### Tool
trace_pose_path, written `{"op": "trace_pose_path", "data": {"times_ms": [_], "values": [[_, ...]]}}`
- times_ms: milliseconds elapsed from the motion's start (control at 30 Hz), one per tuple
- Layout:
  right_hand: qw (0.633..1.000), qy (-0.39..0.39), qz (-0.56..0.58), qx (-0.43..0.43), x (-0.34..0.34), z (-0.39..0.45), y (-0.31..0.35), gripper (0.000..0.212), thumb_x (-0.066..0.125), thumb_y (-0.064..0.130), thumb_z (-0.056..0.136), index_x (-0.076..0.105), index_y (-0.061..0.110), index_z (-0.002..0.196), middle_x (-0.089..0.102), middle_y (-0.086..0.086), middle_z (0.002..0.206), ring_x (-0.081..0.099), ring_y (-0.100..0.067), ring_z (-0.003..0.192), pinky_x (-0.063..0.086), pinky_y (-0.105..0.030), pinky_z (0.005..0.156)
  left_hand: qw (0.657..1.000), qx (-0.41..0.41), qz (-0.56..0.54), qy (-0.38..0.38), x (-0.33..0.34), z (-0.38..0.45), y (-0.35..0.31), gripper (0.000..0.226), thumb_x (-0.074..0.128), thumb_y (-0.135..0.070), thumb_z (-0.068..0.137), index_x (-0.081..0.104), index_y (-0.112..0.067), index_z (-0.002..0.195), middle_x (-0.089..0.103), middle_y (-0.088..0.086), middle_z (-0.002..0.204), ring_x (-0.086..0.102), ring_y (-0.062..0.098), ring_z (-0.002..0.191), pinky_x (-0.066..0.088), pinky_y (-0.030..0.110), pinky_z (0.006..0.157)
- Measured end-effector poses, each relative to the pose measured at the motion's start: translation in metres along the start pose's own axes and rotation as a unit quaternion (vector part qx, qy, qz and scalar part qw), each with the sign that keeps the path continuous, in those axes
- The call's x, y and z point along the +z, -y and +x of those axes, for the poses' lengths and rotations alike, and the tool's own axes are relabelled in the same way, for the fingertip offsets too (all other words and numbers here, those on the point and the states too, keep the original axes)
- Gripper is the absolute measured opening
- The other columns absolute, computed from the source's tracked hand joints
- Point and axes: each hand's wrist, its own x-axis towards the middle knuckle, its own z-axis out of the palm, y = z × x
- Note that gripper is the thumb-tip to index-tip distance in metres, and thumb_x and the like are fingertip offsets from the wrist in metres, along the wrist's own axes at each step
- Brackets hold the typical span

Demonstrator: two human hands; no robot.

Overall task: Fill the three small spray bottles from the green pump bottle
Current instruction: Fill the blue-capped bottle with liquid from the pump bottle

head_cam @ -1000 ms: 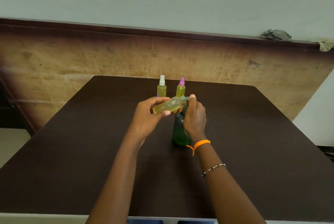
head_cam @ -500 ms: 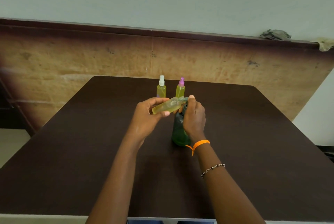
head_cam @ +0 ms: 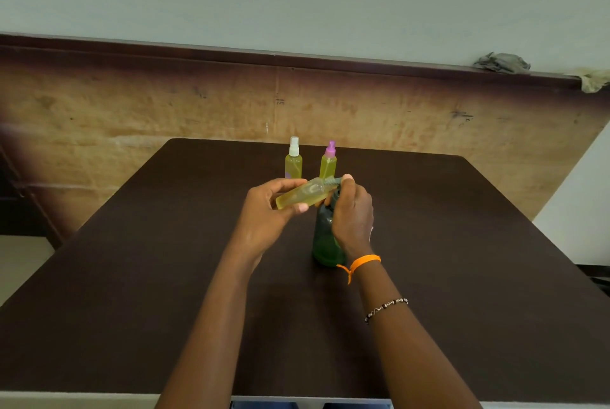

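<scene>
My left hand (head_cam: 264, 215) grips a small clear spray bottle (head_cam: 302, 195) of yellow liquid, tilted nearly flat with its open threaded neck against the pump spout. My right hand (head_cam: 351, 214) is wrapped around the top of the dark green pump bottle (head_cam: 323, 243), thumb on the pump head. The green bottle stands upright at the table's middle, its top hidden by my fingers. Two more small bottles of yellow liquid stand behind: one with a white sprayer (head_cam: 293, 158), one with a purple sprayer (head_cam: 328, 159).
The dark brown table (head_cam: 132, 276) ends at a worn wooden wall panel (head_cam: 165, 105) behind. A crumpled grey cloth (head_cam: 501, 62) lies on the ledge at the upper right. Floor shows past both side edges of the table.
</scene>
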Motion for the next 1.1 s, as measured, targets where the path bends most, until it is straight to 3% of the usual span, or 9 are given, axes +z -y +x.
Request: {"op": "trace_pose_path", "data": {"times_ms": [133, 433, 667, 1100], "values": [[1.0, 0.007, 0.007, 0.003, -0.0047, -0.0013, 0.0028, 0.057, 0.031, 0.036, 0.101, 0.044, 0.02, 0.048, 0.048, 0.007, 0.052, 0.045, -0.008, 0.056, 0.034, -0.03, 0.06, 1.0, 0.005, -0.009, -0.001, 0.0, 0.0002, -0.0014, 0.038, 0.069, 0.0, 0.079, 0.066, -0.031, 0.101, 0.068, -0.015, 0.099, 0.063, -0.003, 0.095, 0.048, 0.01, 0.075], [1.0, -0.003, -0.005, -0.001, -0.0019, -0.0002, 0.0016, 0.055, 0.029, 0.036, 0.098, 0.045, 0.019, 0.049, 0.049, 0.004, 0.054, 0.045, -0.012, 0.056, 0.034, -0.032, 0.061, 1.0, -0.001, -0.006, 0.0, -0.0001, -0.0002, -0.0016, 0.038, 0.07, 0.0, 0.079, 0.066, -0.031, 0.101, 0.069, -0.011, 0.102, 0.063, 0.003, 0.099, 0.049, 0.016, 0.081], [1.0, 0.002, 0.003, 0.0, -0.0046, -0.0021, 0.0018, 0.059, 0.03, 0.036, 0.101, 0.042, 0.022, 0.045, 0.046, 0.008, 0.05, 0.044, -0.008, 0.055, 0.033, -0.031, 0.061, 1.0, 0.005, -0.013, -0.002, 0.0002, -0.0011, -0.0024, 0.038, 0.07, 0.001, 0.079, 0.066, -0.031, 0.1, 0.069, -0.013, 0.1, 0.063, -0.001, 0.094, 0.047, 0.009, 0.073], [1.0, 0.003, -0.002, 0.004, -0.0037, -0.0001, 0.0007, 0.055, 0.031, 0.031, 0.101, 0.044, 0.02, 0.048, 0.048, 0.007, 0.054, 0.045, -0.011, 0.057, 0.035, -0.032, 0.066, 1.0, 0.0, -0.003, -0.001, -0.0002, -0.0008, -0.0025, 0.038, 0.07, 0.001, 0.078, 0.066, -0.032, 0.098, 0.069, -0.012, 0.099, 0.063, 0.001, 0.095, 0.048, 0.013, 0.077]]}}
